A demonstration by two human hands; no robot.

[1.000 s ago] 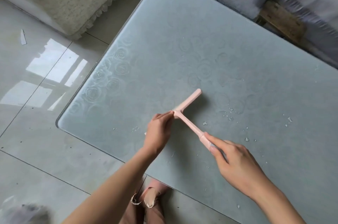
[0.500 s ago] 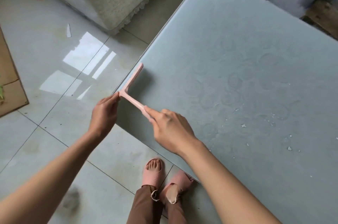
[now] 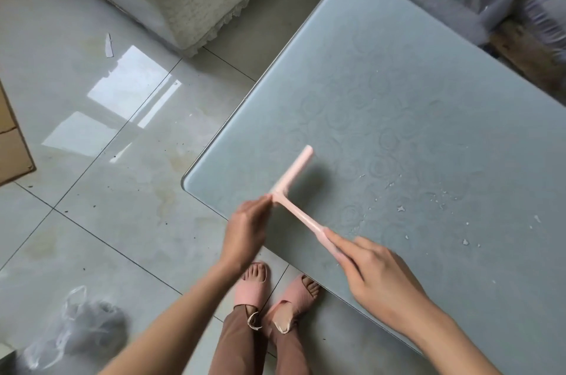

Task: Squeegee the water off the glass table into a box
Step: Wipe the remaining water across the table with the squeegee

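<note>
The squeegee [image 3: 298,214] is a pink T held over the glass table [image 3: 413,98]; its blade runs forward from the left hand [image 3: 248,227], and its handle slopes back into the right hand [image 3: 379,273]. The right hand is wrapped round the handle's end, forefinger laid along it; the left hand's fingertips [image 3: 267,199] meet the near end of the blade, but motion blur hides whether they pinch it or only steady it. The hands are apart, joined only by the tool. A soft shadow lies beside the blade; whether its edge touches the glass cannot be told.

The water droplets [image 3: 399,208] lie scattered ahead of and beyond the right hand, well apart from the blade; the table corner [image 3: 188,181] lies ahead of the left hand. A cardboard piece [image 3: 12,144] shows far out past the left hand, on the floor; whether it is the box is uncertain.

Step in hand, as judged: placing the blade between strokes. The next move calls for seating the blade flat on the far side of the droplets, pulling them to the table edge under even pressure, and having a box beneath that edge; none is seen there.
</note>
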